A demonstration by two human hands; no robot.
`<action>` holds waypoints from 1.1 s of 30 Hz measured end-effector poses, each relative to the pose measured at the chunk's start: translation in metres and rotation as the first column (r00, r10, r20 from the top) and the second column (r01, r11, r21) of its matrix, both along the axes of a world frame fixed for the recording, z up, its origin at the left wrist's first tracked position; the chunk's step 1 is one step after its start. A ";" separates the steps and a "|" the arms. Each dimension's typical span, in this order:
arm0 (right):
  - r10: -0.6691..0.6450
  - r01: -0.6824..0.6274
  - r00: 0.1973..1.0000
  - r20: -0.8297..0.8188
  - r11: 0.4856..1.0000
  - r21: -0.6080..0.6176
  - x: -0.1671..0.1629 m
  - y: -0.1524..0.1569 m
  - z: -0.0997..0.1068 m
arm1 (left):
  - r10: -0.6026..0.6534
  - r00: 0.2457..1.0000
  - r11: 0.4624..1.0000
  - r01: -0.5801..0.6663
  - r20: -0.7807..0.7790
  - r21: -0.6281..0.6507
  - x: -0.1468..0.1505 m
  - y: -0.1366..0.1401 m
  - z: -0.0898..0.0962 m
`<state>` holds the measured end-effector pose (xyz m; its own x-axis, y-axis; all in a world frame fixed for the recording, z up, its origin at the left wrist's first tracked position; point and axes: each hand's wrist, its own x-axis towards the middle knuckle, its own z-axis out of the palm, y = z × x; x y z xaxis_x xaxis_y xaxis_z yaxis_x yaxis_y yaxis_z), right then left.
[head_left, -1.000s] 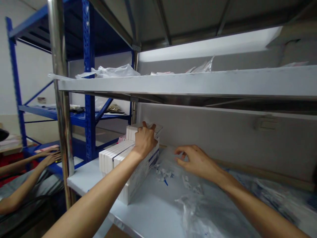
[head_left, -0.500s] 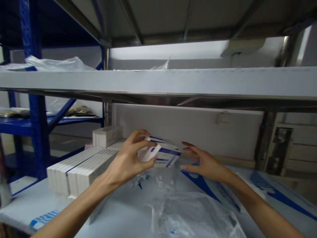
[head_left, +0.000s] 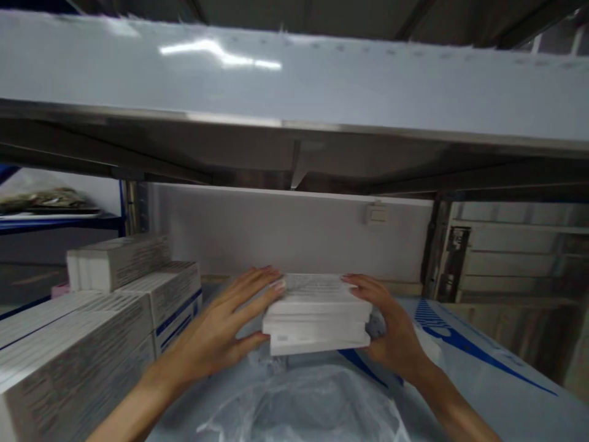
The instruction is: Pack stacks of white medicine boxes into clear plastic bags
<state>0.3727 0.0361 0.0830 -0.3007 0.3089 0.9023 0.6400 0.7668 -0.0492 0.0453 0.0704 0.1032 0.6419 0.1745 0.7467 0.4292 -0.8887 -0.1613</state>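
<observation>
A small stack of white cardboard boxes (head_left: pixel 319 316) is held between my two hands, above the shelf. My left hand (head_left: pixel 230 322) grips its left end, fingertips at the top corner and thumb by the lower side. At the right end, my right hand (head_left: pixel 389 319) has its fingers over the top edge and its thumb near the bottom. The boxes lie flat on one another, their edges slightly out of line. Below them a crumpled clear plastic bag (head_left: pixel 304 405) lies on the shelf.
White boxes with blue stripes (head_left: pixel 177 301) stand in rows at the left, with another box (head_left: pixel 117 261) on top. Blue-printed sheeting (head_left: pixel 478 350) covers the shelf at the right. An upper shelf edge (head_left: pixel 294 83) crosses overhead. A pale wall (head_left: pixel 285 233) stands behind.
My left hand alone held a white and blue box, with my right hand apart from it. Now both hands hold a stack of white boxes. The view has moved closer to the shelf.
</observation>
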 end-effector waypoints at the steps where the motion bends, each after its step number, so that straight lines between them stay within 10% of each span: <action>1: -0.020 0.018 0.999 0.041 0.998 0.061 0.000 -0.003 0.001 | 0.009 1.000 1.000 -0.009 0.002 0.005 0.000 0.003 -0.004; 5: -0.057 0.046 0.992 0.109 0.993 0.106 -0.002 -0.010 0.007 | 0.007 1.000 0.999 -0.006 0.010 -0.051 -0.001 0.010 -0.018; 10: -0.076 0.077 0.997 0.015 0.985 -0.154 -0.004 -0.015 0.011 | -0.026 0.993 0.956 0.059 0.117 -0.287 -0.002 0.007 -0.023; 17: -0.082 0.035 0.993 -0.091 0.904 -0.427 -0.008 -0.023 0.015 | -0.109 0.893 0.628 0.402 0.436 -0.667 0.006 -0.002 -0.010; 22: -0.119 0.111 0.993 0.008 0.898 -0.426 -0.008 -0.024 0.016 | -0.127 0.871 0.504 0.468 0.474 -0.726 0.006 -0.004 -0.010; 33: -0.049 0.008 0.995 -0.090 0.910 -0.414 -0.012 -0.030 0.016 | -0.051 0.907 0.615 0.359 0.418 -0.702 0.001 -0.007 -0.010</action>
